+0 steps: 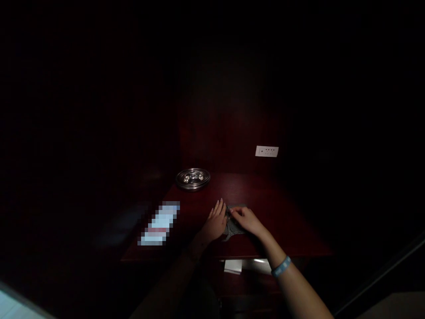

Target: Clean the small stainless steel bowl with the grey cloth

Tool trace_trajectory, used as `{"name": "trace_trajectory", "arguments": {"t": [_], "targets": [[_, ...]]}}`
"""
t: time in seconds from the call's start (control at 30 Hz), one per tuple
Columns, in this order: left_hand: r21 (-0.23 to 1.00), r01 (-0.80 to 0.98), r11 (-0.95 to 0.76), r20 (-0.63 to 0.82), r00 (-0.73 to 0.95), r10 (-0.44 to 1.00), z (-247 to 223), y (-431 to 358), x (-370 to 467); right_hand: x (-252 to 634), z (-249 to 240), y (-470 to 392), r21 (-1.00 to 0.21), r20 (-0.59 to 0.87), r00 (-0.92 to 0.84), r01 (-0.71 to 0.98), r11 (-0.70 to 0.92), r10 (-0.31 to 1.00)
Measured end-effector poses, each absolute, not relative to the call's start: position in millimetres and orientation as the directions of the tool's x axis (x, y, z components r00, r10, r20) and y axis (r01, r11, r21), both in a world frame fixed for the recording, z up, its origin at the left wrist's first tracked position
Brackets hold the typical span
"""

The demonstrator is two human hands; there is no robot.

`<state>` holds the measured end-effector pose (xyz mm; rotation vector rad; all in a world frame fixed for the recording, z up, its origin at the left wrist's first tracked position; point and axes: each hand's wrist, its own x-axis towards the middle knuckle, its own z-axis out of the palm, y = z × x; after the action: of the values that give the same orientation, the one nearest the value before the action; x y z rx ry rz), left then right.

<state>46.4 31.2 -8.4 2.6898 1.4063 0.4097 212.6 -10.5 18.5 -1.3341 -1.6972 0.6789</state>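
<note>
A small grey patterned cloth (234,227) lies on the dark red table (186,221), close to its front edge. My left hand (216,221) rests flat at the cloth's left side, fingers stretched out and pointing away from me. From the right, my right hand (244,218) reaches over the cloth with its thumb and fingertips pinched together at the cloth's upper part, beside my left fingers. Dim light blurs the detail between the two hands.
Shiny metal plates (193,179) are stacked at the table's back left. A pixelated bright rectangle (161,223) is at the left. On the back wall is a white socket panel (267,151). Below the tabletop, a white item (233,266) sits on a shelf.
</note>
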Motion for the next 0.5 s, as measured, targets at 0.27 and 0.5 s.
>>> {"name": "trace_trajectory", "arguments": {"t": [0.27,0.5], "targets": [[0.197,0.833,-0.518,0.273,0.461,0.845,-8.7,33.2,28.9,228.5,7.9,-28.4,-0.471,0.498,-0.143,0.784,0.404,0.856],[0.109,0.830,-0.547,0.375,0.475,0.796,-27.8,22.8,43.6,217.7,-10.3,-32.6,-0.258,0.262,-0.275,0.904,0.341,0.925]]}}
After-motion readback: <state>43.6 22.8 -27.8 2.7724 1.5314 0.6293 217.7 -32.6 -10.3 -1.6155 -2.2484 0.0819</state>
